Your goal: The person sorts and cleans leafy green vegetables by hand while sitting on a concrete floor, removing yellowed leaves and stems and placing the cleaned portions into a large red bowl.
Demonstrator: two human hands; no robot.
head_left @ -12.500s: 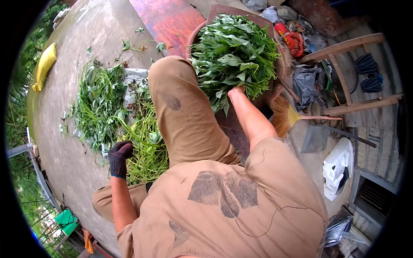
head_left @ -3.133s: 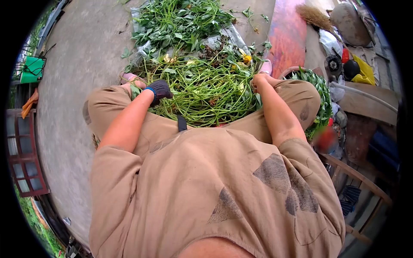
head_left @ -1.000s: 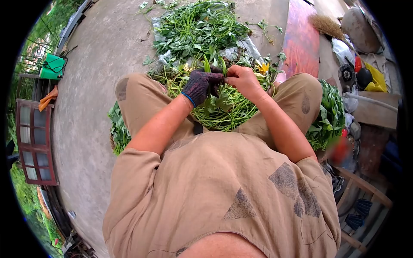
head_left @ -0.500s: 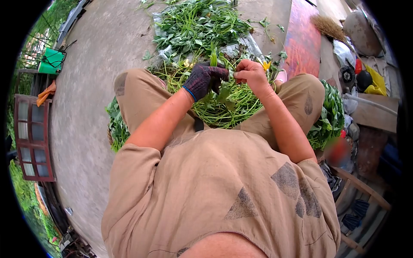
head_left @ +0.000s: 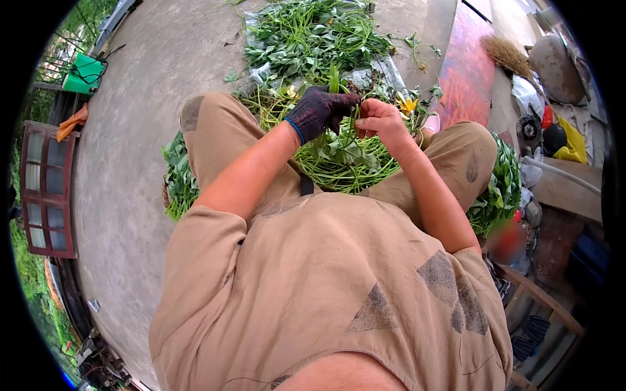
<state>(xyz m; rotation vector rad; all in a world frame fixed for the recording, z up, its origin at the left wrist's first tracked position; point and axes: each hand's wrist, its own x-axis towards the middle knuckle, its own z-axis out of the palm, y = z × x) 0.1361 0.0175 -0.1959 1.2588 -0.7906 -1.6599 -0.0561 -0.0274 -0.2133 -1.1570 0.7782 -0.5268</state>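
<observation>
My left hand (head_left: pixel 321 112), in a dark knitted glove with a blue cuff, is closed around leafy green stems (head_left: pixel 334 77) whose tips stick up above the fist. Right beside it, my bare right hand (head_left: pixel 383 124) pinches a thin green stem (head_left: pixel 356 120) between thumb and fingers. Several leaves hang below the two hands. Under them, between my bent knees, lies a heap of long trimmed green stems (head_left: pixel 342 173). The exact spot where the left fingers grip is hidden by the glove.
Ahead, a pile of leafy vines (head_left: pixel 313 39) lies on a plastic sheet (head_left: pixel 391 73). A yellow flower (head_left: pixel 407 104) is right of my hands. More greens (head_left: pixel 179 176) sit beside my left leg, others (head_left: pixel 499 189) beside my right. A straw broom (head_left: pixel 505 55) lies at the right.
The view has shifted slightly, so the surroundings sit a little to the right. My hands have come closer together, and the right fingers now pinch a stem beside the glove.
</observation>
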